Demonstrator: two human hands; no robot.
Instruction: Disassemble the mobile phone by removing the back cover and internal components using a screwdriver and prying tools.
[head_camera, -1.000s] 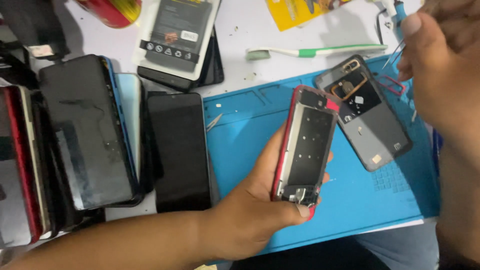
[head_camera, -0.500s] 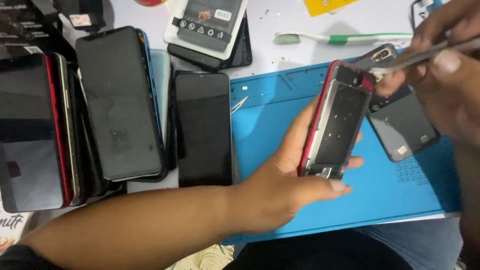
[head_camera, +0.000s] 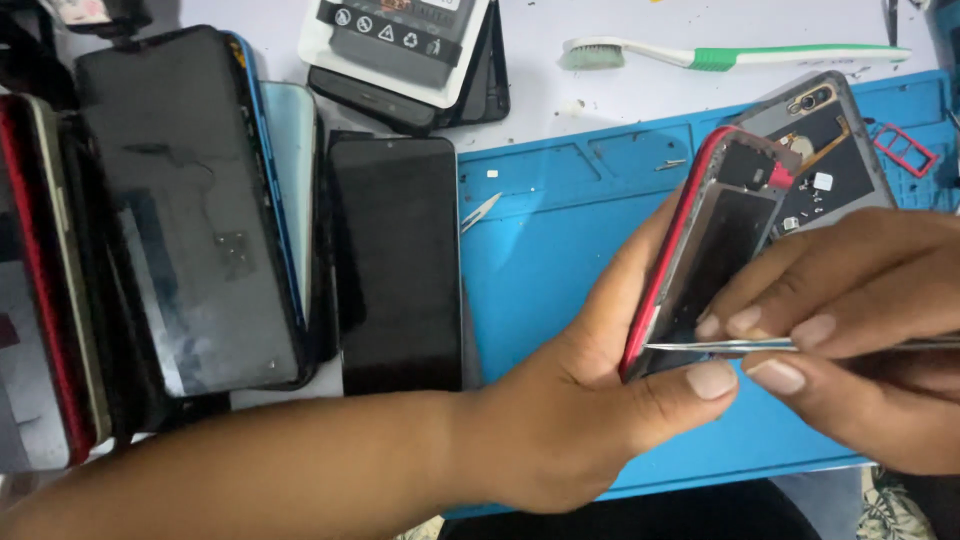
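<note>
A white table carries a blue work mat on its right half, with a crowd of dark phones stacked and overlapping along the left side, one black phone lying flat just beside the mat's left edge. Over the mat, the left hand reaches in from the lower left and grips a red-framed phone with its back cover off, thumb pressed along the lower edge and fingers wrapped behind, the phone tilted upright above the mat rather than resting on it. The right hand comes in from the right edge and pinches a pair of thin metal tweezers, their tip touching the lower end of the open phone near the left thumb. Behind the held phone, a grey phone back shell lies on the mat, partly hidden. At the top of the table sits a boxed battery pack on a dark device, and to its right a green and white toothbrush lies flat. A small red card tray rests on the mat's upper right corner.
</note>
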